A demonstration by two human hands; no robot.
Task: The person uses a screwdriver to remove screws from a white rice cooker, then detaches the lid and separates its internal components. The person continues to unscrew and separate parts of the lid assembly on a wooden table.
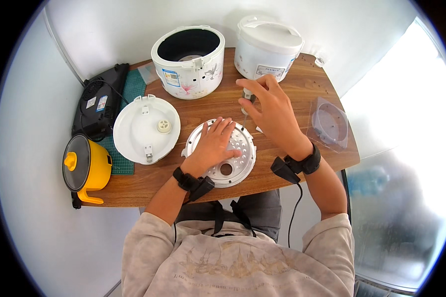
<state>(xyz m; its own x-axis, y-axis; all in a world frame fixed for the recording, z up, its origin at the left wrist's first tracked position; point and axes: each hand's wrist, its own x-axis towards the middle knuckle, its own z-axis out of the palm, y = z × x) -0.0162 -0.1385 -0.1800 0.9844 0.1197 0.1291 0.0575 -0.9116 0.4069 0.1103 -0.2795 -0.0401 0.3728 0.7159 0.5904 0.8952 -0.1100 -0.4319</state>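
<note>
A round, perforated metal plate [242,168] with a hole near its lower edge lies on the wooden table in front of me. My left hand [210,148] rests on it with fingers stretched out, covering its upper left part. Above the plate's far right rim, my right hand [272,111] grips a screwdriver [248,95] by the handle. Its thin shaft points down to the rim, beside a dark screw spot; whether the tip is seated cannot be made out. To the left of the plate lies a white round lid [134,129], inner side up, with a cream round fitting.
An uncovered white rice cooker body [188,79] stands at the back, with a closed rice cooker [265,54] to its right. At left are a black flat appliance [91,116], a green mat [124,163] and a yellow pot [100,166]. A clear plastic tray [330,123] lies right.
</note>
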